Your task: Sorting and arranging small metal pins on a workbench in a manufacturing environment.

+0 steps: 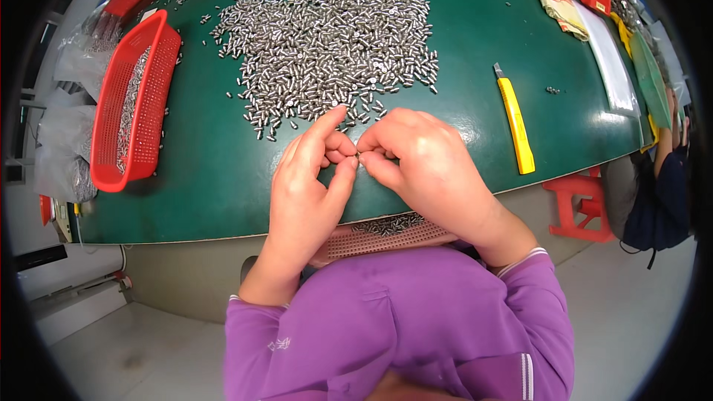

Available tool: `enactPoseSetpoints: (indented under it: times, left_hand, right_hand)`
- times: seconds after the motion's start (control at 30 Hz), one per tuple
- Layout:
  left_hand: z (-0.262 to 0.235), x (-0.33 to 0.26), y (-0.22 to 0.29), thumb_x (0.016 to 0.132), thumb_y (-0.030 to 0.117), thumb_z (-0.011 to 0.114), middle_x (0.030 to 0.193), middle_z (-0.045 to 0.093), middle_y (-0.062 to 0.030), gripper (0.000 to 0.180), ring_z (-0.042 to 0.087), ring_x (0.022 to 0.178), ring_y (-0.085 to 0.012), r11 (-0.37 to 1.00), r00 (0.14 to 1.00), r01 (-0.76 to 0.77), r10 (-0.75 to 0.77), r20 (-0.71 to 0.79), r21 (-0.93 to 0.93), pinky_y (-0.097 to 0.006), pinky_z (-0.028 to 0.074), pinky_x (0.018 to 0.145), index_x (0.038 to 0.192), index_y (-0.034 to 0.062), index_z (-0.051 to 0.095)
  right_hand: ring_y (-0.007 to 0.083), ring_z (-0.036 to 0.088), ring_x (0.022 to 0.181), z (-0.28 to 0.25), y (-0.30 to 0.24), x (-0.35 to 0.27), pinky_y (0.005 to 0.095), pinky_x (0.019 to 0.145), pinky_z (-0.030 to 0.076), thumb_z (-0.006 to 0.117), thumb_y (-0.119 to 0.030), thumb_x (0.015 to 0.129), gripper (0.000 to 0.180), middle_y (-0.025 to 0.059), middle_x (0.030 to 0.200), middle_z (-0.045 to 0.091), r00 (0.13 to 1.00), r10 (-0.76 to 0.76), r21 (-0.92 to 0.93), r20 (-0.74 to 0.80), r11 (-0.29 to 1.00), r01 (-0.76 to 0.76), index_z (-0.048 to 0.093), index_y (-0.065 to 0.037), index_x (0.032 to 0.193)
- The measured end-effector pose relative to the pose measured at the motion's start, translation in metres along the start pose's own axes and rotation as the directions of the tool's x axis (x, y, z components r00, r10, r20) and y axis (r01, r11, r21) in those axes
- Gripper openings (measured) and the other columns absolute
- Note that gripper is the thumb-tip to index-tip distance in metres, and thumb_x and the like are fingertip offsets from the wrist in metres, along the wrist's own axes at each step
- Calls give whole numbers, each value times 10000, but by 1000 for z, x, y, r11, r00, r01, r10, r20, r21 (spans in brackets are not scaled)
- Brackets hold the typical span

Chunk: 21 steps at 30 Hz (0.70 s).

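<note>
My left hand point(308, 178) and my right hand point(420, 160) meet over the near part of the green table point(223, 193). Thumb and fingers of each are pinched together at one spot, around a tiny piece mostly covered by the fingertips; its kind cannot be made out. The left index finger points up and away from the pinch. Just beyond my fingers spreads a big heap of small silver metal parts point(334, 30), bullet-shaped, with a few strays at its near edge. Below my wrists, a pink perforated basket point(371, 243) holds more small metal parts.
A red perforated basket point(111, 104) with metal parts stands at left. A yellow utility knife point(518, 130) lies right, its blade pointing away. Cloth point(555, 0) and a plastic sheet point(609, 63) line the right edge. A red stool point(581, 206) and another person point(665, 193) are beyond.
</note>
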<state>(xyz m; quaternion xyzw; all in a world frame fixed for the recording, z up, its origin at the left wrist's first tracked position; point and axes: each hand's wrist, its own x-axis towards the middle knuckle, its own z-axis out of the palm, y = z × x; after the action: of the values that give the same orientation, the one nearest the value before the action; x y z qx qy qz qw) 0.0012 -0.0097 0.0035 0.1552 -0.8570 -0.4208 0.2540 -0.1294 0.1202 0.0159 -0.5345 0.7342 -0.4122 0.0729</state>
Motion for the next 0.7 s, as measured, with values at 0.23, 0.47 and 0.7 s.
enactPoseSetpoints:
  times: [0.23, 0.47, 0.7]
  left_hand:
    - [-1, -2, -2, 804, -100, 701, 911, 653, 13, 610, 591, 850, -82, 998, 999, -9, 11, 35, -54, -244, 474, 776, 1389, 39, 598]
    - [-1, -2, -2, 793, -99, 692, 905, 636, 20, 639, 586, 854, -83, 999, 999, -15, 16, 38, -38, -250, 461, 768, 1405, 49, 585]
    - [-5, -1, 2, 783, -98, 667, 934, 633, -67, 708, 604, 847, -206, 999, 995, -43, 42, 94, 5, -343, 523, 782, 1459, 20, 492]
  right_hand:
    - [295, 640, 802, 2, -1, -7, 421, 733, 517, 755, -38, 787, 146, 77, 837, 641, 996, -35, -1, -78, 999, 35, 657, -58, 893]
    - [298, 636, 827, -1, -1, -8, 422, 755, 512, 764, -35, 784, 184, 83, 866, 636, 997, -52, 23, -63, 998, 53, 650, -53, 927]
    - [347, 604, 891, 0, 2, -9, 457, 796, 497, 739, -44, 788, 208, 122, 927, 610, 999, -50, 48, -12, 998, 51, 630, -45, 964]
